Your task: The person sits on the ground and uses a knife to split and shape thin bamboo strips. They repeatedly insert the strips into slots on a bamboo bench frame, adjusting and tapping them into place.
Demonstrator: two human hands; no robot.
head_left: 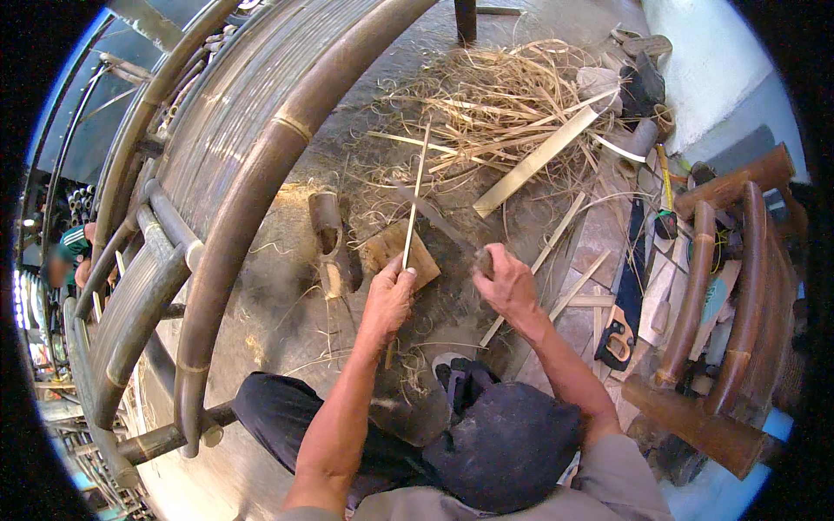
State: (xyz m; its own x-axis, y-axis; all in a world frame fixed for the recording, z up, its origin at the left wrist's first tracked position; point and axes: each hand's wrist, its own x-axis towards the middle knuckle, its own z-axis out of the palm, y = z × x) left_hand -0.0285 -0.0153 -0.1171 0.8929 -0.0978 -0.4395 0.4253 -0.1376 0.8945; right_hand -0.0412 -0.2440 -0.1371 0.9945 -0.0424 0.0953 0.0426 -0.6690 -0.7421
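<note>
My left hand (391, 300) is closed round the lower end of a thin, pale bamboo strip (420, 178), which points up and away from me. My right hand (509, 285) grips the handle of a knife (445, 227). The long, dark blade reaches left and forward, its front part close to the strip; whether they touch I cannot tell. Below the strip lies a square wooden block (424, 259) on the floor. Just left of the block is a cut bamboo section (326, 226) with an open notch.
A curved bamboo bench (248, 187) fills the left side. Ahead lies a heap of bamboo shavings (495, 113) with a wide split bamboo piece (539, 163). To the right are a handsaw (617, 337), a tape measure (666, 225) and brown bamboo furniture (738, 295). Another person (76, 252) is far left.
</note>
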